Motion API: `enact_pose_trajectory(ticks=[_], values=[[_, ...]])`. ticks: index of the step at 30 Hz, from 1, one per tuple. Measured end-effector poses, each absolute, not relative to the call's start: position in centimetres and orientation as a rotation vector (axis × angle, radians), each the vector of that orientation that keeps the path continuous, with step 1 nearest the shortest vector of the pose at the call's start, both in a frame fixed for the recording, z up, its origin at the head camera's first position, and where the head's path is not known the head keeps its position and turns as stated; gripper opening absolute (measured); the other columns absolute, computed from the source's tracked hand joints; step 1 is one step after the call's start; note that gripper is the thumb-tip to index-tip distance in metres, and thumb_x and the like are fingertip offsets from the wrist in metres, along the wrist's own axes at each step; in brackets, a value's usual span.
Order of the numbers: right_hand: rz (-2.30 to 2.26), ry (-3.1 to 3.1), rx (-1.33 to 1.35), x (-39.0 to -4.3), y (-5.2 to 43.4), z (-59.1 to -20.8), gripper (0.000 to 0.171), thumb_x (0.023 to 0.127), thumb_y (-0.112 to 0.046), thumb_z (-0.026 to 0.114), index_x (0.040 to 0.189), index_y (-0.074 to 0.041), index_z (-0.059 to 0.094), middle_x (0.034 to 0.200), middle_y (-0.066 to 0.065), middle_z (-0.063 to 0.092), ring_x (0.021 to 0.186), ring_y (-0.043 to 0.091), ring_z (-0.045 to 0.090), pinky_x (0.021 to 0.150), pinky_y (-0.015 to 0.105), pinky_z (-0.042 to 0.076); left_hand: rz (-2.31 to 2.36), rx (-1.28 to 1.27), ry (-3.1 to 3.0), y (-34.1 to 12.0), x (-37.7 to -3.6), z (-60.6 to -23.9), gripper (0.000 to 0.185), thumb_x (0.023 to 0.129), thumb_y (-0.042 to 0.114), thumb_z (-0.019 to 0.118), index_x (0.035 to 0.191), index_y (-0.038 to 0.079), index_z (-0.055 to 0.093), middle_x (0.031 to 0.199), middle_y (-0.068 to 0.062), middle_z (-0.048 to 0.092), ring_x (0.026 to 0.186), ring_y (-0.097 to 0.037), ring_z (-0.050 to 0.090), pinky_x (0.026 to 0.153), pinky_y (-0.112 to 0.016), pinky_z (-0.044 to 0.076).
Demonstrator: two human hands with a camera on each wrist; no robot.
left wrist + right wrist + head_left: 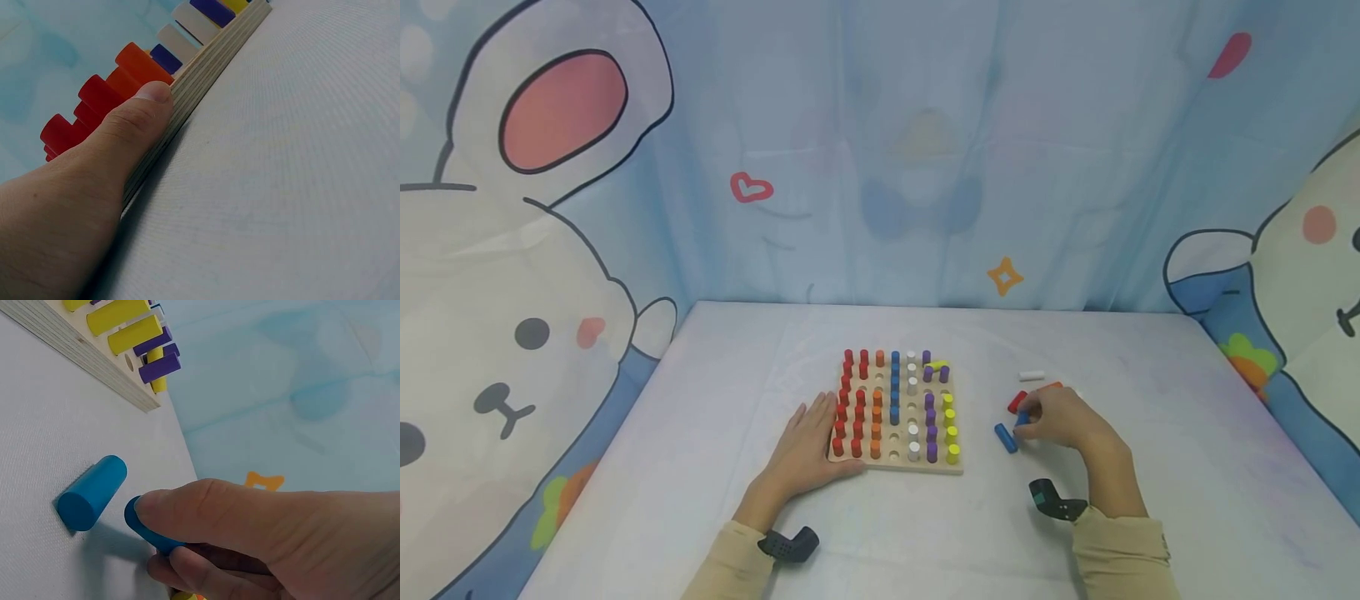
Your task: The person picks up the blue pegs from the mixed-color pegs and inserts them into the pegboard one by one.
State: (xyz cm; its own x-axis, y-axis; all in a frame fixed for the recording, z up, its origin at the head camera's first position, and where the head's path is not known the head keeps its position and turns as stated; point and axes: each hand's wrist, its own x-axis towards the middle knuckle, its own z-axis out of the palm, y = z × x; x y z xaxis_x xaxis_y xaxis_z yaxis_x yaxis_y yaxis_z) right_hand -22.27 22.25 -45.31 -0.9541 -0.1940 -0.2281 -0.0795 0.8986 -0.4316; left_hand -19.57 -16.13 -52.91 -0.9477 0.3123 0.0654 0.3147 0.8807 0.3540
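Note:
A wooden peg board [917, 464] lies mid-table with red, orange, blue, white, purple and yellow pegs standing in it; several holes are bare. My left hand [808, 442] lies flat on the table, its thumb [134, 115] pressed against the board's near left edge [200, 69]. To the right of the board, my right hand [1056, 417] pinches a blue peg [147, 531] between thumb and fingers, low over the table. A second blue peg [1005, 437] lies loose just left of it, also the blue peg [92, 490] in the right wrist view.
Loose pegs lie beyond my right hand: a red one [1017, 402], an orange one [1051, 386] and a white one [1032, 376]. A yellow peg [937, 365] lies across the board's far right. A cartoon curtain [880, 150] hangs behind the table.

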Motion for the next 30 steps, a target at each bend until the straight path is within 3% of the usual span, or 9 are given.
enact_pose_trajectory(ticks=[17, 23, 30], values=[[-0.623, 2.847, -0.206, -22.6, 21.4, -45.3, 0.039, 0.077, -0.018, 0.076, 0.11, 0.0, 0.067, 0.097, 0.009, 0.068, 0.077, 0.016, 0.053, 0.067, 0.03, 0.05, -0.559, -0.514, -3.036, -16.2, -19.7, -53.1, 0.116, 0.069, 0.086, 0.047, 0.152, 0.01, 0.018, 0.159, -0.003, 0.021, 0.148, -0.017, 0.014, 0.121, -0.044, 0.011], [-0.643, 2.862, -0.184, -22.6, 20.9, -45.1, 0.047, 0.078, -0.018, 0.075, 0.118, 0.003, 0.063, 0.108, 0.016, 0.068, 0.091, 0.022, 0.063, 0.078, 0.038, 0.056, -0.563, -0.517, -3.032, -16.2, -19.7, -53.1, 0.115, 0.07, 0.085, 0.048, 0.152, 0.01, 0.018, 0.159, -0.003, 0.021, 0.148, -0.018, 0.014, 0.121, -0.043, 0.011], [-0.678, 2.862, -0.13, -22.7, 20.1, -44.9, 0.049, 0.08, -0.018, 0.075, 0.121, 0.003, 0.061, 0.101, 0.013, 0.067, 0.085, 0.019, 0.057, 0.074, 0.034, 0.055, -0.584, -0.517, -3.035, -16.1, -19.5, -52.7, 0.115, 0.07, 0.084, 0.049, 0.152, 0.009, 0.019, 0.159, -0.004, 0.022, 0.148, -0.018, 0.014, 0.121, -0.044, 0.011]])
